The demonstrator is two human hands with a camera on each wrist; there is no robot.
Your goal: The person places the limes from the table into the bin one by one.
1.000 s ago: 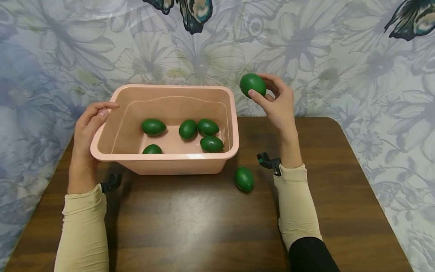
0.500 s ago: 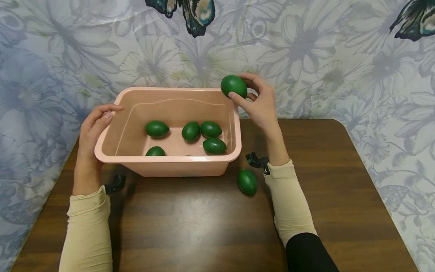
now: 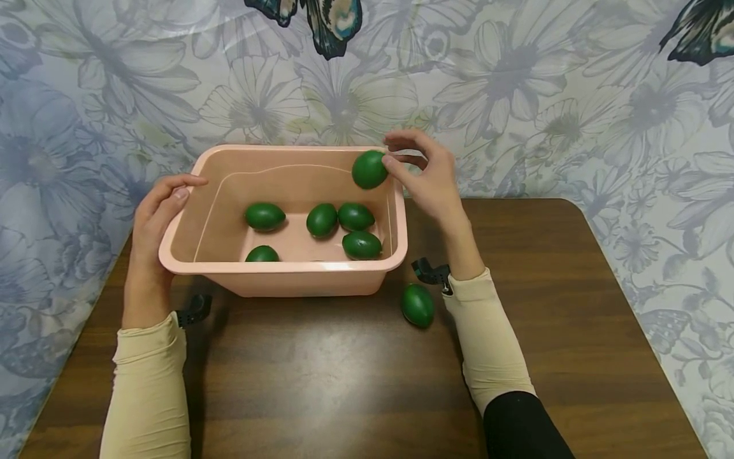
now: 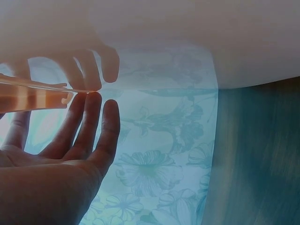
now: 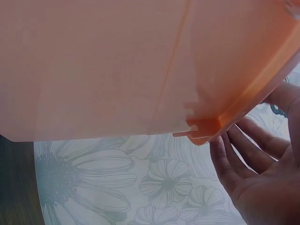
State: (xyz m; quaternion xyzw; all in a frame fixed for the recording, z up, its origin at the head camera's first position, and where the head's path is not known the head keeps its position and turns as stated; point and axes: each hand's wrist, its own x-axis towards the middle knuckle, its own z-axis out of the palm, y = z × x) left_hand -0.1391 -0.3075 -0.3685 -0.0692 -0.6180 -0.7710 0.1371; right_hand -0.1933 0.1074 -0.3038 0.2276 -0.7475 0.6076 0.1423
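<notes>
A pale pink plastic tub (image 3: 309,280) stands near the table's back edge. My left hand (image 3: 153,223) grips its left rim, with the fingers (image 4: 110,126) seen outside its wall in the left wrist view. Several glossy dark green, lime-shaped fruits lie inside, among them one fruit (image 3: 266,217) on the left. Another green fruit (image 3: 369,169) is over the tub's back right corner, just left of my right hand (image 3: 427,175). My right thumb tip is at its edge, and the fingers are spread off it. In the right wrist view the tub wall hides that fruit.
One more green fruit (image 3: 417,305) lies on the brown wooden table (image 3: 321,370), in front of the tub's right corner and close to my right wrist mount (image 3: 431,273). A flower-patterned cloth wall (image 3: 516,83) rises directly behind the table.
My right hand has moved left with the green fruit to the tub's corner and let go of it; the fruit is now lower, inside the rim. The left hand stays at the tub.
</notes>
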